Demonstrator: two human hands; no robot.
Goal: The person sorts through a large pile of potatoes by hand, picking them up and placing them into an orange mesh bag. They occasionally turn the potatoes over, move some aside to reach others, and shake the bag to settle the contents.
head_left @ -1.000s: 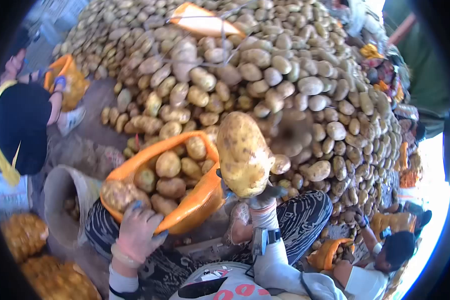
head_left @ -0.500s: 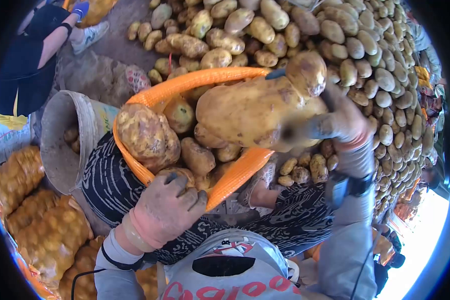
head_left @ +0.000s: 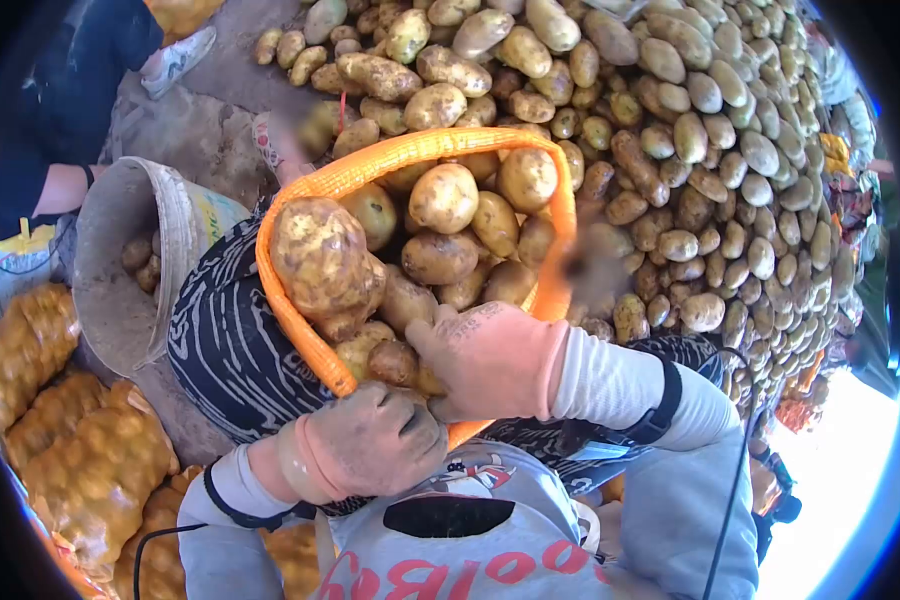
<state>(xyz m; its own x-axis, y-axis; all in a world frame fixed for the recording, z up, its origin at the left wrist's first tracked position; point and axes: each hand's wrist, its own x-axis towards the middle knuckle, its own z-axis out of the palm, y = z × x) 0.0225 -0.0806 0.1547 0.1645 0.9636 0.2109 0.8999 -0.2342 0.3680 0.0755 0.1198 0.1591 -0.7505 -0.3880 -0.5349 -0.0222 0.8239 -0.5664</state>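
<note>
An orange mesh bag sits between my knees with its mouth held wide, full of potatoes. At the left inside it lies a big knobbly potato; a rounder potato is near the far side. My left hand, in a dirty glove, is closed over the near rim. Beside it my right hand, also gloved, is closed on the near right rim, its fingers partly hidden. A small potato shows just left of the right hand.
A large heap of potatoes spreads across the back and right. At left stands a dirty white bucket with some potatoes inside. Filled mesh bags are at lower left. Another person's dark-clothed leg is at upper left.
My right hand held a very large potato above the bag; it has let go and come down to the near rim. My left hand stays on the rim. The other person has shifted.
</note>
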